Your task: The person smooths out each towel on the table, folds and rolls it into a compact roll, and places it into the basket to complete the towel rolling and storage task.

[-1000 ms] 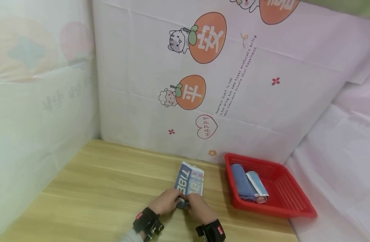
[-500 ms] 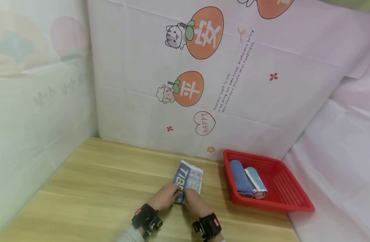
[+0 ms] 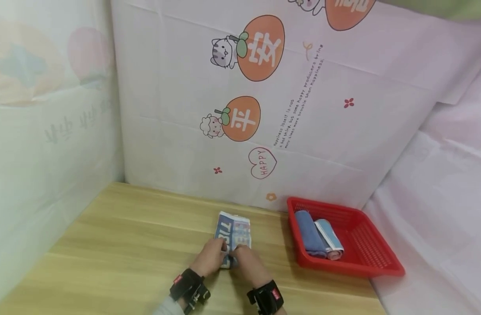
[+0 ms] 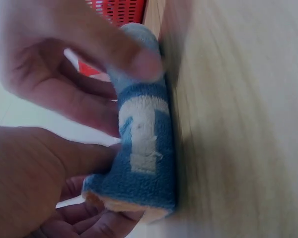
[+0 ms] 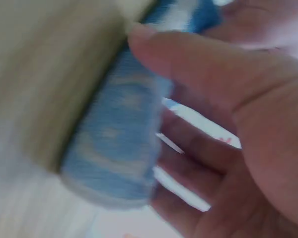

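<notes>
A small blue towel [image 3: 240, 228] with pale lettering lies on the table, its far part flat and its near end rolled up in the head view. My left hand [image 3: 210, 256] pinches the left part of that roll, while my right hand [image 3: 249, 261] grips the right part. Seen from the left wrist, the towel roll [image 4: 144, 134] rests along the wood with a white letter facing up, and an orange-tan layer shows at its end. In the right wrist view, my right thumb [image 5: 154, 47] presses on top of the roll, fingers behind it.
To the right stands a red plastic basket [image 3: 354, 272]. Inside it lie a rolled blue towel [image 3: 310, 232] and a light blue and white rolled towel [image 3: 330, 236] with a pink end. White printed cloth [image 3: 177, 144] hangs around the wooden table [image 3: 118, 245].
Both hands and the towel have shifted slightly left in the head view. The fingers have moved along the near roll, and less of the towel's flat part shows.
</notes>
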The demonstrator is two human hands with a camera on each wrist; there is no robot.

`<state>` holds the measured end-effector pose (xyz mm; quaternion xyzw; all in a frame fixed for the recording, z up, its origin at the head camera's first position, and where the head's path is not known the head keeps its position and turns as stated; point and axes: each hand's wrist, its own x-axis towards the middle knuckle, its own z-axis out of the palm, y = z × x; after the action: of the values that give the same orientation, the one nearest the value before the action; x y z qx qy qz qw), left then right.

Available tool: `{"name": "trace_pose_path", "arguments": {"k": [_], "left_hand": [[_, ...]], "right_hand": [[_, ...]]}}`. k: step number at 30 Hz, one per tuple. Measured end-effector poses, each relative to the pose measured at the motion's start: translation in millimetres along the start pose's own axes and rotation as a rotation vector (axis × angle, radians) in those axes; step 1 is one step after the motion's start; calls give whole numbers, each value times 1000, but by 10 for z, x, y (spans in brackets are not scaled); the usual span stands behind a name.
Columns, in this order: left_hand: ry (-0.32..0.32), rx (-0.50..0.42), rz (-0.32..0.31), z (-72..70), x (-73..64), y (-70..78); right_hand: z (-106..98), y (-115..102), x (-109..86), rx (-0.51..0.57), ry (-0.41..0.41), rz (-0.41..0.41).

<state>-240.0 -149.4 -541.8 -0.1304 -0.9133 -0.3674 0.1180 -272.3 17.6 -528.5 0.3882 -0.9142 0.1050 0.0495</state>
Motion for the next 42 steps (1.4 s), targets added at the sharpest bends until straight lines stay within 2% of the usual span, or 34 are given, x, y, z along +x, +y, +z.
{"name": "trace_pose_path", "arguments": {"k": [4, 8, 10, 12, 15, 22, 24, 27, 31, 34, 38, 42], "left_hand": [[-35, 65, 56, -58, 25, 12], [-132, 109, 118, -126, 67, 39], [-180, 99, 132, -153, 61, 46], [-196, 90, 146, -173, 41, 43], [-185, 86, 154, -178, 21, 29], [-216, 61, 83, -161, 23, -26], [-222, 59, 73, -143, 31, -44], [-213, 57, 61, -122, 39, -64], [-180, 43, 41, -121, 24, -84], [-157, 35, 26, -144, 13, -84], [-127, 78, 55, -182, 24, -56], [-116, 140, 92, -225, 37, -8]], "right_hand": [[84, 70, 28, 112, 26, -29], [87, 132, 50, 236, 40, -38], [86, 139, 45, 258, 30, -20], [95, 130, 34, 248, 19, -2], [97, 113, 19, 218, 3, 4], [116, 79, 2, 229, -48, 47], [107, 85, -9, 237, -38, 45], [74, 102, -20, 211, 24, 34], [50, 102, -32, 128, 95, 5], [67, 87, -24, 78, 89, -26], [103, 63, -8, 46, 65, -20], [124, 49, -19, 63, 20, 10]]}}
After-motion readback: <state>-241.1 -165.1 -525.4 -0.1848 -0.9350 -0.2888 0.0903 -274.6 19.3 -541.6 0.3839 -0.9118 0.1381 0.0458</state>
